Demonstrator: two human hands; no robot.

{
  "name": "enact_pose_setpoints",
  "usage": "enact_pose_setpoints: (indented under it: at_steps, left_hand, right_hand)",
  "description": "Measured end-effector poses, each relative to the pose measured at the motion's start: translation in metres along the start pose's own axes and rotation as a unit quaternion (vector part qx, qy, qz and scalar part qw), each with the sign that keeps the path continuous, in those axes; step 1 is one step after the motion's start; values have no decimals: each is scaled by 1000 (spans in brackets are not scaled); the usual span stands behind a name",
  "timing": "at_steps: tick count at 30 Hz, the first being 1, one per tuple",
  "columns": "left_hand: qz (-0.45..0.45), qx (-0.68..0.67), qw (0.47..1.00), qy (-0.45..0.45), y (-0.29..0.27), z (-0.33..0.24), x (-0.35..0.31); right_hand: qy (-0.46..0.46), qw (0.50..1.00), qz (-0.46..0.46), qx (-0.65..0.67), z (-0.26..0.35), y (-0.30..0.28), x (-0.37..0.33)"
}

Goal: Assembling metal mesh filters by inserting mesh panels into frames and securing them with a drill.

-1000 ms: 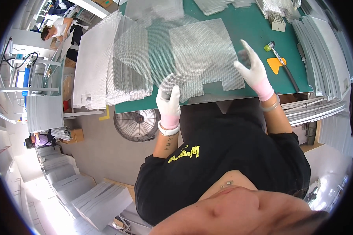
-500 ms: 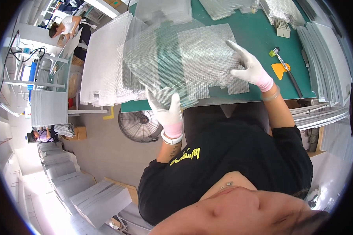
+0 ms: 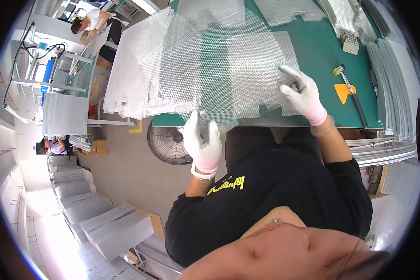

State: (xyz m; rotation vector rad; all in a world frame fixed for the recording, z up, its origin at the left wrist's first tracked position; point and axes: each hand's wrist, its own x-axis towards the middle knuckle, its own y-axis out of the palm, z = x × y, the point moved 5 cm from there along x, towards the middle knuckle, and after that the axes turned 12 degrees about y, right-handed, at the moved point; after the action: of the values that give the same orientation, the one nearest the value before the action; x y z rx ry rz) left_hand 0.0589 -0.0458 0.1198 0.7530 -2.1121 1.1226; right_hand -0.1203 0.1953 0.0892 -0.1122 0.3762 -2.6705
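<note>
A translucent silvery mesh sheet [image 3: 179, 65] spans the space between my hands, tilted over the green tabletop. Its near corner comes down beside my left hand [image 3: 202, 142], whose thumb and fingers are apart, fingertips close to the sheet's edge. My right hand [image 3: 304, 95] is at the sheet's right edge, forefinger and thumb spread; its other fingers are partly hidden. Both hands wear white gloves with pink cuffs. Under the sheet lies more mesh [image 3: 289, 46], and a tall fanned stack of mesh sheets [image 3: 126, 65] stands at the left.
On the green table [image 3: 308, 42], a black-handled mallet [image 3: 354, 99] lies over an orange scraper [image 3: 341, 94]. A beige block [image 3: 350, 44] sits farther back. Grey panels [image 3: 394, 84] line the right side. A floor fan [image 3: 170, 144] is below the table's left edge. Another person [image 3: 95, 21] works far left.
The loose mesh sheet has turned and its left corner has lifted away toward the far side. My left hand has drawn slightly back from its edge. The whole view has shifted a little.
</note>
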Motion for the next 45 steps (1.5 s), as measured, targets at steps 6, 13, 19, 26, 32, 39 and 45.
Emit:
enact_pose_setpoints:
  at_steps: [6, 13, 19, 26, 32, 39, 45]
  left_hand:
    - [6, -25, 999, 38, 22, 1, 19]
    - [230, 40, 972, 23, 94, 18, 25]
    - [289, 43, 956, 12, 124, 34, 15]
    - [332, 62, 941, -27, 144, 54, 0]
    - [301, 58, 952, 13, 146, 59, -7]
    - [308, 54, 950, -3, 147, 64, -9]
    - [339, 71, 936, -54, 147, 62, 1]
  right_hand:
    - [-105, 984, -118, -78, -1, -11, -22]
    - [46, 973, -154, -164, -30, -29, -48]
    - [44, 965, -188, -176, -56, -28, -51]
    - [48, 939, -179, -288, -67, -17, -42]
    - [19, 920, -182, -345, -74, -13, -43]
    - [28, 922, -171, -347, -73, -13, -39]
    - [53, 919, -156, -358, -68, -15, -35]
